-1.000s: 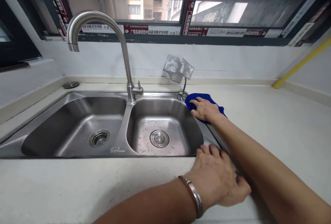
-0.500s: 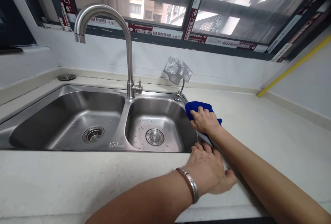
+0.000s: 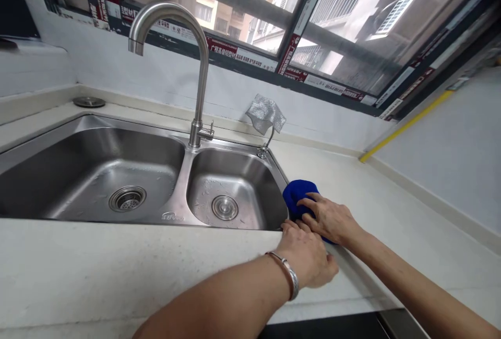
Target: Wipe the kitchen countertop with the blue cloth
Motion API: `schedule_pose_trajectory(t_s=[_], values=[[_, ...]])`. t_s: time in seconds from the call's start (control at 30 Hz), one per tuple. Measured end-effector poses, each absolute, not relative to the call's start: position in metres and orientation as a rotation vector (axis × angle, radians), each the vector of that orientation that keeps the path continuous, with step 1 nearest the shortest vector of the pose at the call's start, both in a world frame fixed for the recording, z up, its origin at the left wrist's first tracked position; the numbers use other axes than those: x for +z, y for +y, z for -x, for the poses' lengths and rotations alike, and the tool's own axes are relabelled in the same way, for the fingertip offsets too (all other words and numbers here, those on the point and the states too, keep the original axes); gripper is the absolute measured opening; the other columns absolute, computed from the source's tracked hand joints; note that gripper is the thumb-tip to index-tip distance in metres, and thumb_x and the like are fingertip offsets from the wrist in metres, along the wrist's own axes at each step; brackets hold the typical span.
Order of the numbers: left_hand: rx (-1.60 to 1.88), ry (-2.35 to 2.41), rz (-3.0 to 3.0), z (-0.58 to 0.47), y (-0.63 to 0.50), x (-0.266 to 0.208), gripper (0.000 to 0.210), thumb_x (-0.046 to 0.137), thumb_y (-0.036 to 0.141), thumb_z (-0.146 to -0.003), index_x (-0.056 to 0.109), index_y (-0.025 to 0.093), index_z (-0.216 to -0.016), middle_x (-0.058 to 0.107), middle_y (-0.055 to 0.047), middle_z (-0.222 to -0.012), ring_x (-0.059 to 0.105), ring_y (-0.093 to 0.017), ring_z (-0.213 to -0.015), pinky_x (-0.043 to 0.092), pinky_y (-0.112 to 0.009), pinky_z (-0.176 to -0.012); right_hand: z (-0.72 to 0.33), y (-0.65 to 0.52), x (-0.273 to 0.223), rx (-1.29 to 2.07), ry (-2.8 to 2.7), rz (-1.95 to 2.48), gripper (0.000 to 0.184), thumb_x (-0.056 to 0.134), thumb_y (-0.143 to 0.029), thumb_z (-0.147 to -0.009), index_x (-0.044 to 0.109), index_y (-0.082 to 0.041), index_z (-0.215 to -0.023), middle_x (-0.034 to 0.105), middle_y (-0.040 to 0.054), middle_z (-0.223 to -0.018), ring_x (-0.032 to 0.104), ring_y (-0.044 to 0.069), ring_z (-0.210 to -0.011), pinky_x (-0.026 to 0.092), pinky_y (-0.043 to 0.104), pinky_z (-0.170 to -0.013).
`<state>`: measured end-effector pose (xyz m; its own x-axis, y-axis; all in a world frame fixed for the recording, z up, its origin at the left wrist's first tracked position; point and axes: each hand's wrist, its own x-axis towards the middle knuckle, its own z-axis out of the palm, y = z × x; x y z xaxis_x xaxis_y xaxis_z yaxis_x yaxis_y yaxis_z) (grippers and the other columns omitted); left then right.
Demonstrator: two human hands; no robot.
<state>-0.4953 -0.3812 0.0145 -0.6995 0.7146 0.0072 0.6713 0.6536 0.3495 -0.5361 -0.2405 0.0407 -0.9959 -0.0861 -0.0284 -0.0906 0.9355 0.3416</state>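
A blue cloth (image 3: 297, 195) lies bunched on the counter along the right rim of the smaller sink bowl (image 3: 250, 214). My right hand (image 3: 331, 219) presses down on it with bent fingers gripping its near part. Just in front, my left hand (image 3: 307, 258), with a silver bangle (image 3: 290, 276) at the wrist, rests on the counter at the bowl's near right corner. Its fingers reach to the sink edge, close to the cloth and my right fingertips, and hold nothing I can see.
A curved steel faucet (image 3: 201, 78) rises behind the divider beside the larger bowl (image 3: 129, 167). A silvery mesh cloth (image 3: 266, 113) hangs on a small spout (image 3: 263, 151). On the back ledge is a round metal lid (image 3: 89, 101). A yellow pipe (image 3: 407, 125) runs along the right wall.
My right hand has drawn the blue cloth toward me along the sink's right rim, up beside my left hand. My left hand stays near the corner. The camera view has tilted.
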Motion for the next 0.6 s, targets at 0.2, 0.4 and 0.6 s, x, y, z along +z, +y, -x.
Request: schedule_pose_trajectory(t_s=[0.2, 0.4, 0.6], values=[[0.513, 2.735, -1.131, 0.496, -0.375, 0.008, 0.076, 0.033, 0.048, -0.095, 0.040, -0.008, -0.146, 0.043, -0.035, -0.150, 0.043, -0.051, -0.136, 0.041, -0.056, -0.105, 0.558, -0.252, 0.032, 0.719, 3.049, 0.079, 0.052, 0.043, -0.034, -0.095, 0.049, -0.028, -0.146, 0.056, 0.0155, -0.132, 0.064, 0.031, -0.106, 0.050, 0.037, -0.072], [0.517, 2.738, -1.102, 0.495, -0.376, 0.011, 0.072, 0.035, 0.048, -0.095, 0.044, -0.005, -0.143, 0.047, -0.036, -0.146, 0.046, -0.050, -0.134, 0.042, -0.056, -0.103, 0.597, -0.262, 0.024, 0.755, 3.084, 0.069, 0.052, 0.047, -0.033, -0.093, 0.051, -0.024, -0.144, 0.053, 0.0189, -0.130, 0.058, 0.034, -0.110, 0.050, 0.041, -0.079], [0.523, 2.709, -1.110, 0.494, -0.377, 0.014, 0.073, 0.037, 0.049, -0.094, 0.043, -0.005, -0.143, 0.040, -0.037, -0.150, 0.043, -0.050, -0.137, 0.039, -0.057, -0.107, 0.640, -0.265, 0.022, 0.671, 3.119, 0.118, 0.052, 0.045, -0.036, -0.093, 0.052, -0.023, -0.143, 0.033, 0.0148, -0.159, 0.051, 0.036, -0.123, 0.052, 0.044, -0.084]])
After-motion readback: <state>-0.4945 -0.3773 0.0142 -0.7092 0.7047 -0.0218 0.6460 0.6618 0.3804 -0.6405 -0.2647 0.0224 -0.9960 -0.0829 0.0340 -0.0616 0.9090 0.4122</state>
